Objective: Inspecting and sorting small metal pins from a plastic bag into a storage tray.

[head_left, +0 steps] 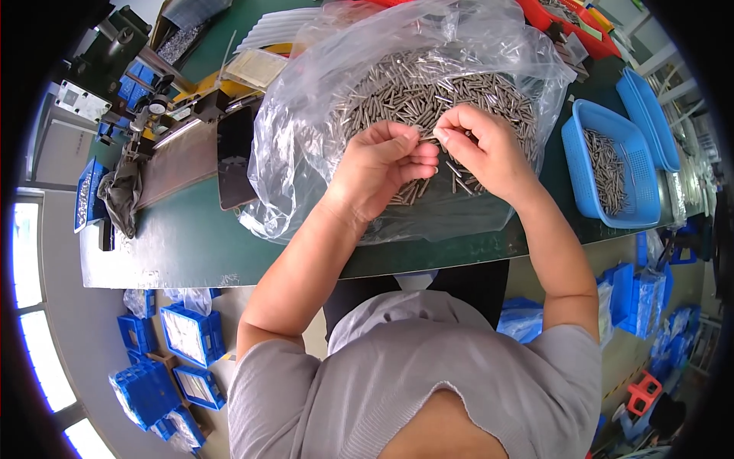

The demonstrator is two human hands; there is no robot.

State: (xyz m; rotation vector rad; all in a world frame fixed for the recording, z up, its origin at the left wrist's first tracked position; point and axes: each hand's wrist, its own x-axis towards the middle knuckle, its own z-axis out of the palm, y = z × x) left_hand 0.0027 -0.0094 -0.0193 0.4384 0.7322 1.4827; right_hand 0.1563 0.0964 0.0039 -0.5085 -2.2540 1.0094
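A heap of small metal pins (405,88) lies on a clear plastic bag (298,153) spread over the green table. Above the near side of the heap, my left hand (380,164) and my right hand (489,149) meet fingertip to fingertip. Thumb and index finger of each are pinched at the two ends of one thin metal pin (427,138), mostly covered by the fingers. The other fingers of my left hand are loosely curled. A few loose pins (461,180) lie on the plastic just below my right hand.
Right of the bag stands a blue basket (575,164) partly filled with similar pins, with another blue basket (648,115) beside it. A metal gauge stand (157,99) and a dark flat tablet (235,157) are at left. Red trays (589,34) sit at the far right.
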